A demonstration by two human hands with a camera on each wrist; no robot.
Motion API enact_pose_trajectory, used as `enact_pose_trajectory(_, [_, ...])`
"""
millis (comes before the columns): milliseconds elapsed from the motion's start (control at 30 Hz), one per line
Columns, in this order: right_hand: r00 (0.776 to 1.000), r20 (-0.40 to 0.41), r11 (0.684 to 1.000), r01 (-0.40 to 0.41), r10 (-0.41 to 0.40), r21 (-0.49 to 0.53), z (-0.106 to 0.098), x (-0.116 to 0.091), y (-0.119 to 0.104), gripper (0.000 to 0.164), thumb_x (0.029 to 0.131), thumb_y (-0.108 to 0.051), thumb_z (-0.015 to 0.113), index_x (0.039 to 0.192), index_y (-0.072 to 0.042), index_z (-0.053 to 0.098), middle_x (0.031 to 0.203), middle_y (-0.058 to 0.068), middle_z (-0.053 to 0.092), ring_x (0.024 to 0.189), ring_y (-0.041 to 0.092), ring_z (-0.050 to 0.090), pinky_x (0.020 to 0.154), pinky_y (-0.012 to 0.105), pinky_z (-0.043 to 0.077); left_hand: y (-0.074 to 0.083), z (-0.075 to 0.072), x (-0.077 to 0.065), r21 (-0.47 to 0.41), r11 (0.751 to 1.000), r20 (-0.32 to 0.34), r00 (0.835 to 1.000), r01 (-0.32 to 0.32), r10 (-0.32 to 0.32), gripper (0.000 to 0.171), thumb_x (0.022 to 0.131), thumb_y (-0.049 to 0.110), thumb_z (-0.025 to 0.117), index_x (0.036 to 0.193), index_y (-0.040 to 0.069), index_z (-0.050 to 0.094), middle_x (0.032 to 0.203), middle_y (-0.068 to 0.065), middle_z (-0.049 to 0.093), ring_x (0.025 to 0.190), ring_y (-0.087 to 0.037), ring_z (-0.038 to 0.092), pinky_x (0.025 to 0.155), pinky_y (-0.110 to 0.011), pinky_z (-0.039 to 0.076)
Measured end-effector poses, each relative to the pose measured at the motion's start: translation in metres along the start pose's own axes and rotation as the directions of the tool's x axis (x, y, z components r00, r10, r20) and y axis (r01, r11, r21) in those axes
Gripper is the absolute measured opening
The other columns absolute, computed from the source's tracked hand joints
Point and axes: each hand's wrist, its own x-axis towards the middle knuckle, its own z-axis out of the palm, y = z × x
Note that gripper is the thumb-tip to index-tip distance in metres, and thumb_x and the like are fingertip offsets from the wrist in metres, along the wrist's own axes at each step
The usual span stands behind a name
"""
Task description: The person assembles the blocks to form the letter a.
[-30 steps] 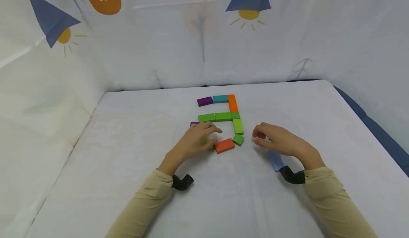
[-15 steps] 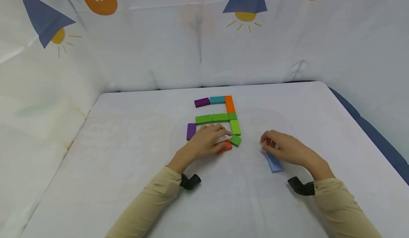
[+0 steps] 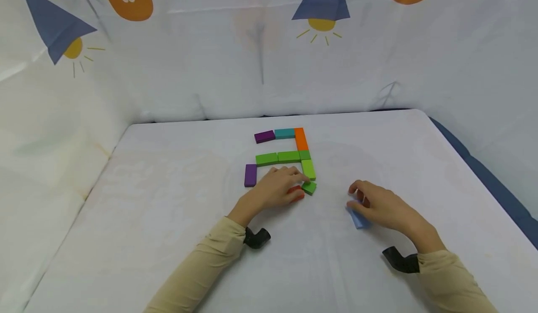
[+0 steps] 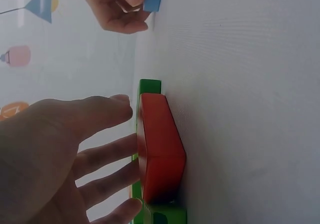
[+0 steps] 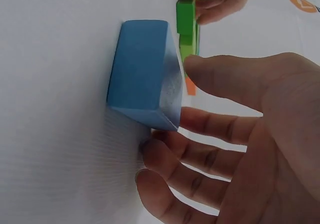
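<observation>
My left hand (image 3: 273,188) hovers over a red block (image 4: 164,134), its thumb and fingers spread apart. Its fingertips reach a small green block (image 3: 309,188) at the red block's right end. Another green block (image 4: 170,214) shows at the red one's other end in the left wrist view; the hand hides it from the head view. To the right, a light blue block (image 5: 140,67) lies on the table. My right hand (image 3: 380,206) is over its far end, fingers loosely bent. In the right wrist view the thumb stands off one side and the fingers lie beyond the block.
Lined-up blocks continue away from my left hand: a yellow-green one (image 3: 308,169), two long green ones, an orange one (image 3: 300,139), a teal one (image 3: 285,133) and two purple ones (image 3: 250,175). A white table (image 3: 176,201) bears them, with printed cloth walls (image 3: 201,46) behind.
My left hand has moved right, from the front-left green block across the red block towards the small green one. My right hand has drawn back and right around the blue block. The view shifted slightly.
</observation>
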Motion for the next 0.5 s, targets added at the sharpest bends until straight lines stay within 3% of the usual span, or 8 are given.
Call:
enact_pose_trajectory(267, [0.999,0.013,0.999,-0.048,0.048,0.004,0.0040,-0.0049,-0.0041,0.055,0.084,-0.043,0.068,0.120,-0.006,0.048,0.088,0.002,0.055,0.070,0.011,0.047,0.059,0.024,0.040,-0.0019,0.0051,0.0014,0.006,1.000,0.039,0.999,-0.006,0.006,0.035,0.095,0.035,0.054,0.130,0.026,0.057,0.123,0.005,0.058,0.109,-0.015,0.052,0.094,-0.037,0.043])
enact_pose_trajectory(500, [0.999,0.019,0.999,-0.032,0.033,-0.019,0.0064,-0.0060,-0.0067,0.051,0.083,-0.036,0.069,0.119,-0.006,0.048,0.083,0.000,0.054,0.069,0.011,0.047,0.060,0.026,0.040,-0.0022,0.0034,0.0020,-0.010,1.000,0.052,0.999,0.001,-0.001,0.036,0.095,0.036,0.054,0.130,0.027,0.056,0.123,0.006,0.059,0.111,-0.014,0.051,0.097,-0.037,0.042])
